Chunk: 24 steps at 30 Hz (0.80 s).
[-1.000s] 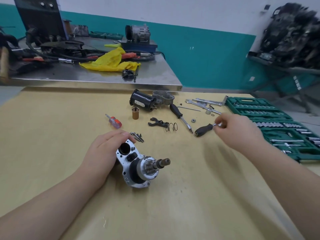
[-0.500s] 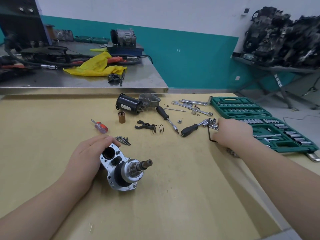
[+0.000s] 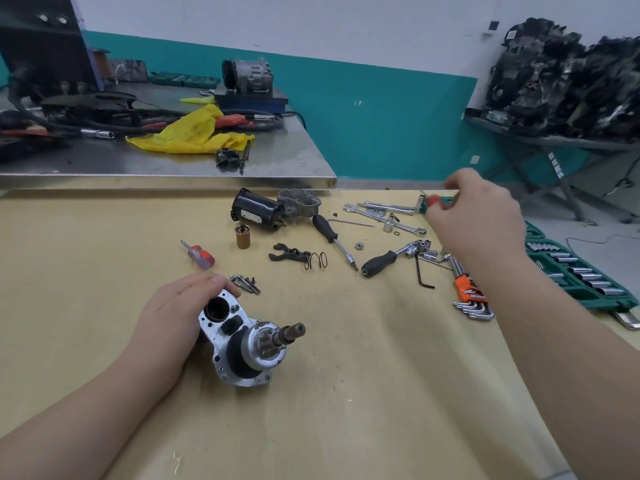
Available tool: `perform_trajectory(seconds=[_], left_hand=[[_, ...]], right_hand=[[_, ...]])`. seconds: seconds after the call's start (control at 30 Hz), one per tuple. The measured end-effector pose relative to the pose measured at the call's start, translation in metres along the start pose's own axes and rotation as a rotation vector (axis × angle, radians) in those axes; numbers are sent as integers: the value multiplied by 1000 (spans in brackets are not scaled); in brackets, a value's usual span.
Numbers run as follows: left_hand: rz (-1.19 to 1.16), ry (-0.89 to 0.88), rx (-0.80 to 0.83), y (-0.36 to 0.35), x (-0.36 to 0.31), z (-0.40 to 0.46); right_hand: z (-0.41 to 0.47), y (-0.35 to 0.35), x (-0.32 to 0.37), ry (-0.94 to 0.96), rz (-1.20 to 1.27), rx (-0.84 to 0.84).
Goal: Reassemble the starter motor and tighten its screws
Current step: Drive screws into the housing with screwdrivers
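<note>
1. My left hand (image 3: 173,317) grips the silver starter motor housing with its protruding steel shaft (image 3: 242,344), which lies on the tan tabletop (image 3: 346,393) at near centre.
2. My right hand (image 3: 481,216) reaches to the far right, fingers curled around a small red-tipped item (image 3: 433,201) (identity unclear).
3. A cluster of loose dark screws (image 3: 246,284) lies just beyond the housing.
4. The black cylindrical motor body (image 3: 258,210) rests farther back, near the black-handled ratchet driver (image 3: 384,261).

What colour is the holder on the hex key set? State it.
Orange, on the metal hex key set's plastic holder, seen in the head view.
</note>
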<state>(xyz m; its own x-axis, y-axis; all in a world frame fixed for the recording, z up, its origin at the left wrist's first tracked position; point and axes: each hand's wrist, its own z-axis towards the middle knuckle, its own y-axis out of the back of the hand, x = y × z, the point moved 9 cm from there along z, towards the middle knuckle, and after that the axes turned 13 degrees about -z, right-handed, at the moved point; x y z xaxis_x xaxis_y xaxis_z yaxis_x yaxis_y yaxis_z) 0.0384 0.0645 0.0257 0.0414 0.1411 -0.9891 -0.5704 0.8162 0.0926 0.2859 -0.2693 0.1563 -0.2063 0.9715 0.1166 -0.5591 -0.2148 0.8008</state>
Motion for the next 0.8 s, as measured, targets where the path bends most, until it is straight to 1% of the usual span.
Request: perform_trajectory(seconds=[0.03, 0.07, 0.13, 0.27, 0.33, 0.37, 0.4, 0.47, 0.53, 0.63, 0.8], left_hand=[[-24, 11, -16, 1, 0, 0], [-38, 21, -29, 2, 1, 0], [-29, 14, -27, 2, 1, 1], [-8, -25, 7, 2, -2, 0], [13, -42, 15, 0, -3, 0], [-29, -22, 7, 0, -2, 1], [-85, 8, -5, 0, 1, 1], [-114, 43, -28, 3, 5, 1], [-99, 45, -28, 3, 6, 2], [-103, 17, -36, 4, 5, 3], [-86, 22, -42, 3, 2, 3]], right_hand=[[-4, 8, 11, -2, 149, -17], [-10, 11, 23, -21, 323, 5], [-26, 4, 53, -87, 680, 123], [-72, -25, 123, -106, 1214, 416], [-93, -37, 145, -165, 1470, 482], [-102, -40, 150, -182, 1524, 468], [-108, -41, 151, -171, 1513, 426], [-120, -33, 152, -62, 1469, 341], [-130, -18, 151, 77, 1487, 260], [-140, 2, 148, 161, 1507, 158], [-157, 19, 157, 245, 1535, 126]])
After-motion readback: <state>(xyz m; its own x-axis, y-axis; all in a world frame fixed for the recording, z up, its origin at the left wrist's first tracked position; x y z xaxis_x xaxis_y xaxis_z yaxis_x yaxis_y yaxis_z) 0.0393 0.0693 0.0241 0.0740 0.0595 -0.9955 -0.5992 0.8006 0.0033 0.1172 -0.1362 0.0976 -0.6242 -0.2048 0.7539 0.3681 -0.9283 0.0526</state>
